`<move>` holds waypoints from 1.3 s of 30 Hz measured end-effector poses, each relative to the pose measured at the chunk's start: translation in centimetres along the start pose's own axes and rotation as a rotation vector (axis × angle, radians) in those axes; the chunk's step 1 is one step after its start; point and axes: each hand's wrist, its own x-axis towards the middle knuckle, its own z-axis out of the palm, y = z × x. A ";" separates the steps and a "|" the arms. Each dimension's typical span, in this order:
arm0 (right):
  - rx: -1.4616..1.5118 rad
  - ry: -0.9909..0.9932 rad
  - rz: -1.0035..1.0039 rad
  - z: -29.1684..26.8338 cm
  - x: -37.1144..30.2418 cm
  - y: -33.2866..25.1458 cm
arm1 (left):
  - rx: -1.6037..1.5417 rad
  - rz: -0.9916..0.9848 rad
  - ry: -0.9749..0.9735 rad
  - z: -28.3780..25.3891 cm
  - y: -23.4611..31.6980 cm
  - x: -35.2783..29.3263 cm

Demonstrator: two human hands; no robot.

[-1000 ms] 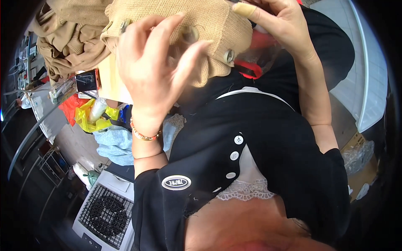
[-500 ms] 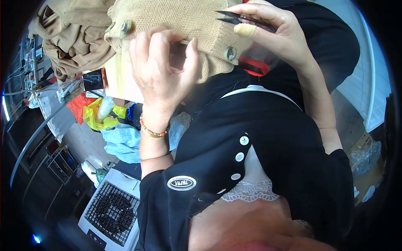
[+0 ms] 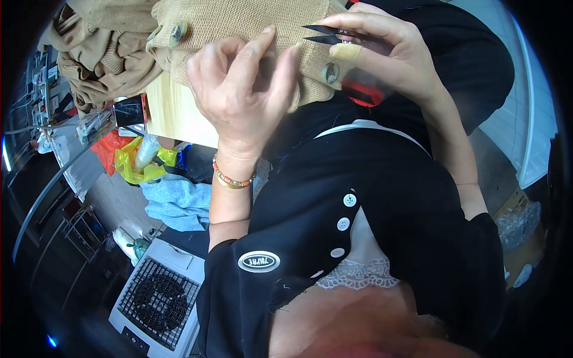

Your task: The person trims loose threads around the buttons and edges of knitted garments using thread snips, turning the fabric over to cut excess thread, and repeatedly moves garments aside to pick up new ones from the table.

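A beige knit garment [image 3: 221, 27] lies spread in front of me, with a shiny greenish button [image 3: 178, 33] at its left and another button [image 3: 330, 73] near its right edge. Over the knit's near part is my left hand [image 3: 242, 83], its index finger and thumb stretched apart and nothing visible between them; whether the curled fingers touch the cloth is hard to see. My right hand [image 3: 397, 51], with a yellowish wrap on the thumb, grips small black thread snips [image 3: 325, 34]. The snips' blades are parted and point left above the knit.
More brown knitwear [image 3: 107, 71] is heaped at the left of the pale wooden tabletop [image 3: 173, 113]. A phone [image 3: 130, 111] lies at its edge. Below are a yellow plastic bag [image 3: 134, 161], blue cloth [image 3: 176, 203] and an air cooler [image 3: 158, 295]. A red object [image 3: 362, 93] sits under my right hand.
My left hand has shifted right, and its index finger has straightened away from the thumb. The knit has moved slightly. The snips have tilted a little lower, their blades still parted.
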 end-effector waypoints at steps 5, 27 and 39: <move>-0.263 -0.044 0.904 0.5 2.2 -4.6 | 0.009 -0.011 -0.021 -0.3 -0.1 0.0; -0.474 -0.098 0.614 2.5 2.0 -3.9 | -0.272 0.079 0.281 2.4 -1.7 -3.7; -0.791 -0.246 0.324 3.2 0.4 -2.2 | -0.308 0.100 0.263 2.1 -1.5 -4.0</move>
